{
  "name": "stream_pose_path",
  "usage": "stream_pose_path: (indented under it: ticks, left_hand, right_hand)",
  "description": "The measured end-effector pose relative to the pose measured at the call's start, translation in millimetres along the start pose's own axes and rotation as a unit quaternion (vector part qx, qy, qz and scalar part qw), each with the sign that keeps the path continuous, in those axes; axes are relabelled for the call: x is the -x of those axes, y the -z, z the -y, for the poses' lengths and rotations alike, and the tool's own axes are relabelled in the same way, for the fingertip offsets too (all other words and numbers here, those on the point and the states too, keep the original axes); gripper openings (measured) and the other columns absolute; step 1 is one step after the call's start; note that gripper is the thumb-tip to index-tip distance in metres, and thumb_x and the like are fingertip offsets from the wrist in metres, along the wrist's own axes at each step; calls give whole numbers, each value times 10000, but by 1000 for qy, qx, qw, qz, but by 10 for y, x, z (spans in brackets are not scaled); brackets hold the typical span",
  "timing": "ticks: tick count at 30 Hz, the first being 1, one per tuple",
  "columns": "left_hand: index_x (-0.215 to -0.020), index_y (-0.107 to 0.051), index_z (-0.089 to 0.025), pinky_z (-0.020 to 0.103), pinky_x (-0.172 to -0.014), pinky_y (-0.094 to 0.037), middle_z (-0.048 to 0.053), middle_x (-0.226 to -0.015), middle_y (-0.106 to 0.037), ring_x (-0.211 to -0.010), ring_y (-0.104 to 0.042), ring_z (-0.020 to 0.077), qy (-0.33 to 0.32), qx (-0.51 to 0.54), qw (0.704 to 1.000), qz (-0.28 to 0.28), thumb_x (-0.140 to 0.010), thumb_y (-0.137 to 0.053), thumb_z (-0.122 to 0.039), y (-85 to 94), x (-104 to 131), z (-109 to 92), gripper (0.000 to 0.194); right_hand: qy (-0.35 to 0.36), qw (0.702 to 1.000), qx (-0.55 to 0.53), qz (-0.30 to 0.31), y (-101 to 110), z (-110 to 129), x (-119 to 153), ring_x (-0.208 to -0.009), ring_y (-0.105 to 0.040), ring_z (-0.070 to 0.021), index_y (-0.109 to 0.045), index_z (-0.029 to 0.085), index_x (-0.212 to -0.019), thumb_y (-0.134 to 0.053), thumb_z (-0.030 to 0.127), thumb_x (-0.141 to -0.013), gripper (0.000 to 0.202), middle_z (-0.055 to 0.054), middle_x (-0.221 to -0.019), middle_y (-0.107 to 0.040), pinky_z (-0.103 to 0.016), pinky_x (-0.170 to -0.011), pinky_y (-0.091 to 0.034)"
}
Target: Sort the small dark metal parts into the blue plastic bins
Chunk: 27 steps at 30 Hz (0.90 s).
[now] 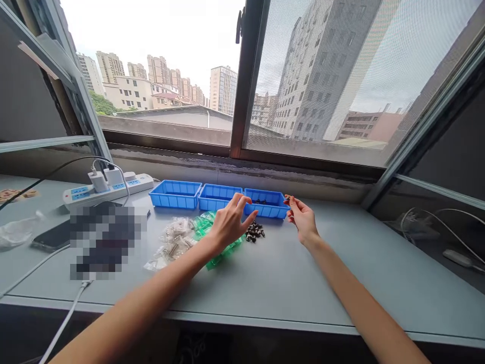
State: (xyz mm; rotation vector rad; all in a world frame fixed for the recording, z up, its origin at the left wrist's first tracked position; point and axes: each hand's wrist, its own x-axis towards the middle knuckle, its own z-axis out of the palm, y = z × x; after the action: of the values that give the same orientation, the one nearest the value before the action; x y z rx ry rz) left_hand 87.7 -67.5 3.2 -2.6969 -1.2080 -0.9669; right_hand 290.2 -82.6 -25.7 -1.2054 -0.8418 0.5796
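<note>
My left hand [229, 220] hovers over the green plastic packets [217, 258], its thumb and fingers apart and nothing visible between them. Just beyond its thumb is a small pile of dark metal pieces [255, 231], too small to name. My right hand [303, 220] is closed in a pinch on a small dark, brassy piece [288, 197], beside the right end of the right blue bin [271, 210]. A few dark pieces lie inside that bin. The middle blue bin [212, 202] is partly behind my left hand. Clear plastic packets [176, 242] lie left of the green ones.
The left blue bin [176, 201] completes a row along the window wall. A white power strip [113, 191] with plugs stands at the back left. A blurred-out dark object [106, 240] and white cables [71, 308] lie on the grey desk [288, 283] at left.
</note>
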Motion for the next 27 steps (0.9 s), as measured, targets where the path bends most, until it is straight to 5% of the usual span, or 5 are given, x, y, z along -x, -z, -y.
stream_pose_path:
  ticks: [9,15,22,27]
  left_hand:
    - [-1095,-452,-213,192,-452,-370,60,-1134,-482,-731,-586,137,28,-10,999,37,-886,-417,-401,-12,-3,-9,284]
    - [-1049,-490,-205,206,-468,-388,65,-1151,-459,-740,-584,138,61,-22,997,50,-875,-438,-368,-16,-9,-1,245]
    - [-1057,-492,-203,210,-463,-379,71,-1173,-453,-752,-579,140,82,-24,996,39,-874,-441,-354,13,-11,-21,243]
    - [-1005,-524,-203,218,-475,-387,65,-1140,-470,-768,-581,150,74,-18,996,49,-875,-437,-348,-13,-2,1,213]
  right_hand:
    - [64,990,126,28,-55,42,94,-440,-511,-99,-665,163,-778,-652,632,-580,508,-53,-738,-664,-238,-353,-426]
    - [100,975,200,-14,-23,97,135,-389,-516,-110,-669,164,-727,-631,624,-616,475,-48,-660,-660,-245,-341,-449]
    - [94,979,180,9,-3,157,121,-408,-569,-112,-707,179,-858,-594,631,-649,510,-71,-884,-710,-235,-351,-449]
    - [99,968,231,24,-11,153,136,-393,-567,-142,-715,177,-708,-663,611,-593,452,-52,-636,-679,-260,-392,-441]
